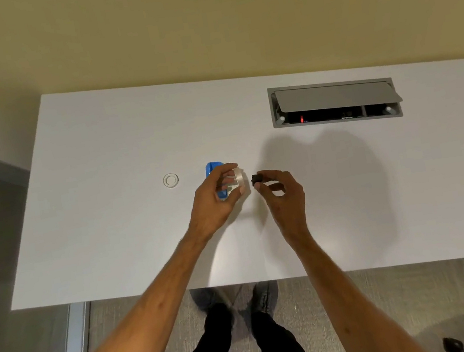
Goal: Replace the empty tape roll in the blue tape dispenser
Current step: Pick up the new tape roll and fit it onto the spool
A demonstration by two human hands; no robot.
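At frame centre, above the white desk [113,242], the left hand [216,200] pinches a clear tape roll [240,179] just before the blue dispenser [213,169], the right hand [280,190] pinches a small black hub [256,179] beside it, and an empty ring [170,180] lies left.

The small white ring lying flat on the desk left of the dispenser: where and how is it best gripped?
Pinch the small white ring across its outer rim, coming straight down from above. It lies flat on the white desk with open space all round; a fingertip could probably also hook its centre hole.
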